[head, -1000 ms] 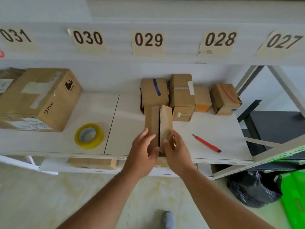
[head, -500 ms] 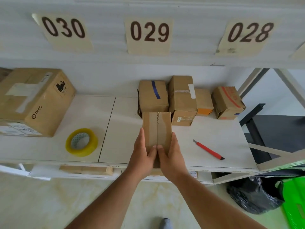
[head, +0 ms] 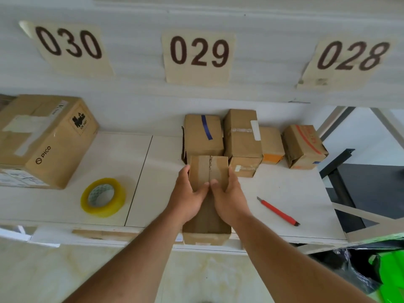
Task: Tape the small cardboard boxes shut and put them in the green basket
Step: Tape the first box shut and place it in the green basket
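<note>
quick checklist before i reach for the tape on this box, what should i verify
1. Flaps of the box in hand closed and meeting at the centre seam: ok.
2. Both hands keeping it shut, left hand and right hand with thumbs near the seam: ok.
3. Seam taped: not ok, no fresh tape shows across it.
4. Tape roll within reach on the shelf, to the left: ok, though a free end cannot be seen.
5. Red cutter handy on the right: ok; whether its blade is out, cannot tell.
6. Green basket clear to receive the box: cannot tell, only an edge shows at lower right.
</note>
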A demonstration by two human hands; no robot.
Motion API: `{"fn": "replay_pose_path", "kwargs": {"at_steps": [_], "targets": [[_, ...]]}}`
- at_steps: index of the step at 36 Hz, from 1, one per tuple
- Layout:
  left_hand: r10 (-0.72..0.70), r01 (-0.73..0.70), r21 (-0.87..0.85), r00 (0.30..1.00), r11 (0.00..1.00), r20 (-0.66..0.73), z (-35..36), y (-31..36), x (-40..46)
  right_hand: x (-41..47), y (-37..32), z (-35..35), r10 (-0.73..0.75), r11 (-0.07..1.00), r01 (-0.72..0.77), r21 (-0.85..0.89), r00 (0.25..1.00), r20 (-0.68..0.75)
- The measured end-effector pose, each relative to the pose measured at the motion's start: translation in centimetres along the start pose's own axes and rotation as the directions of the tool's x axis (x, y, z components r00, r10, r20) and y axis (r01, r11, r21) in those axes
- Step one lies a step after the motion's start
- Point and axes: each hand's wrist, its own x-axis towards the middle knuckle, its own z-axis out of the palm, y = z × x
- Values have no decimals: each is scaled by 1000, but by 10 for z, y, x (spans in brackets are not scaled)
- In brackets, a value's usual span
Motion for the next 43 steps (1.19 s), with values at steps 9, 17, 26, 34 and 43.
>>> {"fn": "replay_pose_path", "kwargs": {"at_steps": [9,17,26,34,43], "targets": [[22,-25,88,999,996,32,5,-4,1,13,9,13,-17,1000,17,-18,1000,-10],[28,-31,134,999,990,25,8,1,1,16,8,14,-27,1000,27,-1,1000,14],[24,-23,64,1000,998,-11,1,0,-10,11,5,-1,21,999,-23,24,998,65],[26,-24,66,999,998,-34,7,-16,-44,-22,17,-1,-12,998,6,59,996,93],[5,-6,110,1000,994,10,13,-15,-43,-37,20,12,-4,998,1,63,998,56]]}}
